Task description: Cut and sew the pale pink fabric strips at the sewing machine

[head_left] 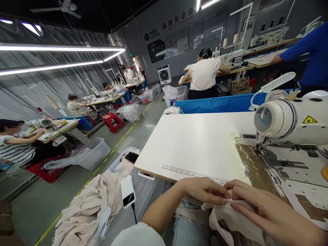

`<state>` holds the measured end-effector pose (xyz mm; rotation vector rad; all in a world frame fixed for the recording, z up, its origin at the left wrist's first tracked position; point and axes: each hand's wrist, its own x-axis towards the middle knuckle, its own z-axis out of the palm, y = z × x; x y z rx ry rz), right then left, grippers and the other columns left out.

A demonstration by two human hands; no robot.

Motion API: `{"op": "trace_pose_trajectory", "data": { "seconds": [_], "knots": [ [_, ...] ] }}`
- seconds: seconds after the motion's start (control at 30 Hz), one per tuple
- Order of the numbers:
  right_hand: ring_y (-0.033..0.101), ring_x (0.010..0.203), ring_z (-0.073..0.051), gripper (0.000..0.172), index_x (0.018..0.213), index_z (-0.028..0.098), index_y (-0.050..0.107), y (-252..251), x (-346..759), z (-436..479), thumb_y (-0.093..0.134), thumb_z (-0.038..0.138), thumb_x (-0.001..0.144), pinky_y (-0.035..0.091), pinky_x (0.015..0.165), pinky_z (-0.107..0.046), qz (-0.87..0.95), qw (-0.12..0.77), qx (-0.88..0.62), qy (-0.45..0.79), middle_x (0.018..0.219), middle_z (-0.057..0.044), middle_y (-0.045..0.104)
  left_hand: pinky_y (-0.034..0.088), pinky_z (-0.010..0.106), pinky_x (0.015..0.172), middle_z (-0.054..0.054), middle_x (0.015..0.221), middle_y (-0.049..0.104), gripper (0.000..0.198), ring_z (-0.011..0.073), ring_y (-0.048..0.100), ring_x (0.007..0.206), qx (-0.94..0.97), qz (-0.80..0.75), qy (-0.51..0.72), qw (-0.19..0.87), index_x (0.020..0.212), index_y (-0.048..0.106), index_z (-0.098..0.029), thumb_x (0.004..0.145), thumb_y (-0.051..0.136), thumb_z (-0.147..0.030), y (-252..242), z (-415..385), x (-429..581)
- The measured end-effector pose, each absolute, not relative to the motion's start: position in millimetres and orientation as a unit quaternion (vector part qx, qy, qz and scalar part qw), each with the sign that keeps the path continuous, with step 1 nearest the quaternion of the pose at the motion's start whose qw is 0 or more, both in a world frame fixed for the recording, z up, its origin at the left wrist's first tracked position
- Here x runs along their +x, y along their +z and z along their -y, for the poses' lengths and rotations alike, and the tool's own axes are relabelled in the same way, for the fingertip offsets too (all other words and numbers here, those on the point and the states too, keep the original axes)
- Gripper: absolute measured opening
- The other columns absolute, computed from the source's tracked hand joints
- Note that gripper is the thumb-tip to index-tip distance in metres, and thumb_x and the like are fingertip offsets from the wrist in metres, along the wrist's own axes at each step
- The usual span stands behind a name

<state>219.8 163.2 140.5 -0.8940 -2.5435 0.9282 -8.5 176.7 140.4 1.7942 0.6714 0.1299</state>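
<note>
At the near edge of the white sewing table (200, 143), my left hand (205, 191) and my right hand (266, 208) both pinch a piece of beige fabric (230, 218) that hangs down over my lap. Their fingertips almost meet on the cloth's top edge, just below the ruler strip (192, 173) stuck along the table's front. The white sewing machine (292, 119) stands to the right, with its needle area (261, 147) a little beyond my right hand.
A clear bin (143, 191) on my left holds a heap of beige fabric (87, 212), a white power bank (127, 191) and a phone (131, 157). Other people sew at tables on the left and ahead. A blue cloth trough (217, 104) edges the table's far side.
</note>
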Motion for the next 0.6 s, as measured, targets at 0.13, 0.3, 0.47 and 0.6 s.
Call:
{"op": "trace_pose_trajectory", "data": {
  "seconds": [0.13, 0.3, 0.47, 0.6],
  "knots": [
    [0.055, 0.069, -0.02, 0.052, 0.081, 0.021, 0.053, 137.7, 224.7, -165.0, 0.033, 0.066, 0.097, 0.046, 0.062, -0.029, 0.845, 0.104, -0.348, 0.391, 0.078, -0.004, 0.059, 0.041, 0.025, 0.071, 0.0, 0.082, 0.054, 0.017, 0.0135, 0.049, 0.077, 0.747, -0.257, 0.088, 0.606, 0.101, 0.061, -0.011, 0.087, 0.055, -0.019, 137.7, -177.6, -6.9],
    [0.052, 0.067, -0.02, 0.06, 0.075, 0.02, 0.051, 124.2, 229.1, -166.7, 0.029, 0.073, 0.093, 0.042, 0.059, -0.028, 0.836, 0.102, -0.379, 0.383, 0.074, -0.005, 0.056, 0.036, 0.025, 0.067, -0.003, 0.077, 0.053, 0.027, 0.0118, 0.046, 0.073, 0.737, -0.312, 0.163, 0.577, 0.091, 0.061, -0.016, 0.085, 0.067, -0.041, 123.7, -166.1, 2.5],
    [0.052, 0.063, -0.019, 0.062, 0.074, 0.02, 0.053, 117.1, 230.3, -166.3, 0.027, 0.073, 0.094, 0.04, 0.056, -0.027, 0.835, 0.104, -0.389, 0.376, 0.069, -0.004, 0.055, 0.033, 0.024, 0.064, -0.004, 0.073, 0.049, 0.03, 0.0099, 0.042, 0.072, 0.697, -0.332, 0.15, 0.617, 0.089, 0.062, -0.015, 0.087, 0.068, -0.044, 114.9, -162.8, 7.5],
    [0.051, 0.057, -0.017, 0.058, 0.072, 0.021, 0.054, 102.1, 232.8, -163.6, 0.031, 0.068, 0.095, 0.041, 0.053, -0.025, 0.84, 0.145, -0.381, 0.357, 0.065, -0.003, 0.056, 0.034, 0.023, 0.065, -0.004, 0.074, 0.05, 0.037, 0.0097, 0.042, 0.071, 0.659, -0.352, 0.129, 0.652, 0.088, 0.063, -0.014, 0.084, 0.07, -0.05, 113.2, -164.5, 9.8]
  ]
}}
